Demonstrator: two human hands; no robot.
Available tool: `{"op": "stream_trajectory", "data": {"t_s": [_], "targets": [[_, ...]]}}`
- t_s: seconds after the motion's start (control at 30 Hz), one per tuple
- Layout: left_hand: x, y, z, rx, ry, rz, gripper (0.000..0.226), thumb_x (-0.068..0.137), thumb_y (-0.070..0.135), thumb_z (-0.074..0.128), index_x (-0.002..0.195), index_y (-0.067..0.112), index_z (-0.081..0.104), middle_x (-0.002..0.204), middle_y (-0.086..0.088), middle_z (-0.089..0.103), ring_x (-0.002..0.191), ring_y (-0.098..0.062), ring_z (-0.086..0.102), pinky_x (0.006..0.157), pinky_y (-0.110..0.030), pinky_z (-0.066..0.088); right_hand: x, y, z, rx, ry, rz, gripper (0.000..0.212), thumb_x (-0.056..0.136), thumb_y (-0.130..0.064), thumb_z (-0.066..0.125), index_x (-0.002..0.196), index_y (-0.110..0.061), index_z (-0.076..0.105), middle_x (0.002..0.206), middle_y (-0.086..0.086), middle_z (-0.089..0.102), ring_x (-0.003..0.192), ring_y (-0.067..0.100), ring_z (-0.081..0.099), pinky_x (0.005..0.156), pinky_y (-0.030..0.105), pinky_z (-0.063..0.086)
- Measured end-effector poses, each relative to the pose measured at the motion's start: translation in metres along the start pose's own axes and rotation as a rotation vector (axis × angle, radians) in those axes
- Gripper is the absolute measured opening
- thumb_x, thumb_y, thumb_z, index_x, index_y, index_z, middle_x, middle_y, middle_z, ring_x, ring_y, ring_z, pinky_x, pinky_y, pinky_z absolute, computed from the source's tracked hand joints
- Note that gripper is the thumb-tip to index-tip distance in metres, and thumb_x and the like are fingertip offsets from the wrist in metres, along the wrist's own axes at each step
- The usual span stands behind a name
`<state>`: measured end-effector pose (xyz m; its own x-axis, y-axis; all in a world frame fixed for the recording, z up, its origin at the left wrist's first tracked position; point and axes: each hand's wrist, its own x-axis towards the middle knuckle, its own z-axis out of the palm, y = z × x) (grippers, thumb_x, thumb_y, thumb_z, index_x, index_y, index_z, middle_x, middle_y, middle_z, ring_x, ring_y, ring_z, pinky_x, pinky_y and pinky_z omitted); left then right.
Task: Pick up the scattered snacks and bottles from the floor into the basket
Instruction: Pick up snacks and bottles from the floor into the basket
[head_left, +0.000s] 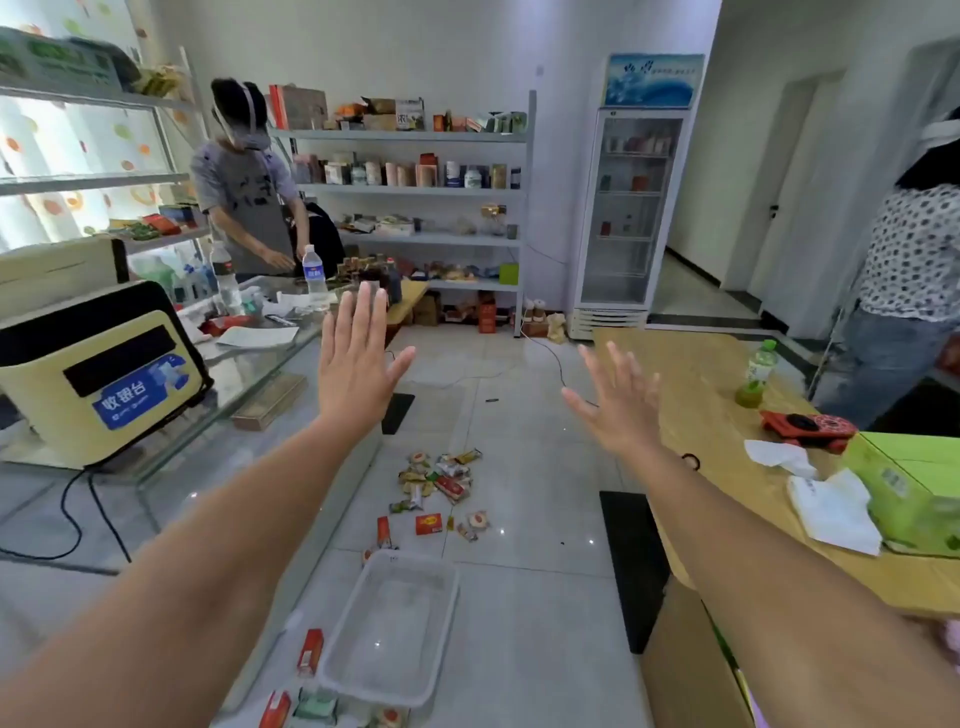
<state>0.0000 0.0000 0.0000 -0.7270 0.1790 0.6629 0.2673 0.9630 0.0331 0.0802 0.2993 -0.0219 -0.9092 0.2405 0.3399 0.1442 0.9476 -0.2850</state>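
Note:
A pile of scattered snack packets (439, 480) lies on the tiled floor ahead. Nearer me stands a clear plastic basket (332, 670) with nothing visible in it. A red box (310, 652) lies at its left side, and more packets (314, 709) lie at its near end. Both my arms stretch forward, raised well above the floor. My left hand (356, 364) is open with straight fingers, palm away from me. My right hand (618, 402) is open too, fingers spread. Neither hand touches anything.
A glass counter (249, 374) with a yellow cashier machine (98, 379) and water bottles runs along the left. A wooden table (691, 374) with a green bottle (756, 374) and a green box (914, 493) stands right. One person stands behind the counter, another at far right. Shelves and a fridge (631, 208) line the back.

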Motion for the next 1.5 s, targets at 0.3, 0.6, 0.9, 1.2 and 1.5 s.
{"op": "stream_trajectory", "data": {"t_s": [0.3, 0.6, 0.9, 1.2, 1.5], "targets": [[0.041, -0.014, 0.086, 0.049, -0.068, -0.010, 0.074, 0.096, 0.057, 0.018, 0.151, 0.017, -0.012, 0.160, -0.002, -0.015, 0.147, -0.017, -0.016, 0.114, -0.029, -0.021, 0.077, 0.001, 0.077, -0.005, -0.094, -0.030, 0.066, 0.092, -0.060, 0.031, 0.149, -0.039, 0.007, 0.161, 0.001, -0.003, 0.148, 0.025, -0.004, 0.118, 0.053, -0.003], [0.145, -0.040, 0.204, 0.075, -0.136, -0.017, 0.075, 0.096, 0.058, 0.019, 0.151, 0.017, -0.010, 0.160, -0.002, -0.013, 0.146, -0.017, -0.016, 0.110, -0.027, -0.026, 0.208, -0.003, 0.154, -0.017, -0.138, 0.019, 0.066, 0.092, -0.061, 0.032, 0.149, -0.039, 0.007, 0.161, 0.000, -0.002, 0.148, 0.024, -0.003, 0.118, 0.051, -0.004], [0.231, -0.033, 0.317, 0.040, -0.206, -0.025, 0.074, 0.094, 0.058, 0.013, 0.151, 0.018, -0.013, 0.159, -0.002, -0.018, 0.147, -0.019, -0.018, 0.119, -0.035, -0.012, 0.338, 0.033, 0.217, -0.022, -0.211, 0.035, 0.066, 0.092, -0.060, 0.032, 0.149, -0.040, 0.006, 0.161, -0.001, -0.003, 0.148, 0.025, -0.004, 0.118, 0.051, -0.005], [0.334, -0.001, 0.435, 0.070, -0.251, -0.114, 0.075, 0.095, 0.058, 0.017, 0.151, 0.019, -0.015, 0.159, -0.002, -0.018, 0.146, -0.018, -0.019, 0.119, -0.036, -0.011, 0.510, 0.082, 0.275, -0.001, -0.257, -0.058, 0.065, 0.092, -0.059, 0.034, 0.149, -0.037, 0.012, 0.160, 0.001, 0.002, 0.148, 0.026, -0.001, 0.117, 0.051, -0.004], [0.436, -0.014, 0.554, 0.120, -0.317, -0.139, 0.075, 0.094, 0.060, 0.012, 0.149, 0.018, -0.017, 0.160, -0.003, -0.017, 0.147, -0.020, -0.018, 0.121, -0.039, -0.007, 0.669, 0.095, 0.352, -0.001, -0.327, -0.124, 0.065, 0.093, -0.059, 0.033, 0.149, -0.037, 0.011, 0.160, 0.000, 0.000, 0.148, 0.023, -0.004, 0.117, 0.051, -0.005]]}}
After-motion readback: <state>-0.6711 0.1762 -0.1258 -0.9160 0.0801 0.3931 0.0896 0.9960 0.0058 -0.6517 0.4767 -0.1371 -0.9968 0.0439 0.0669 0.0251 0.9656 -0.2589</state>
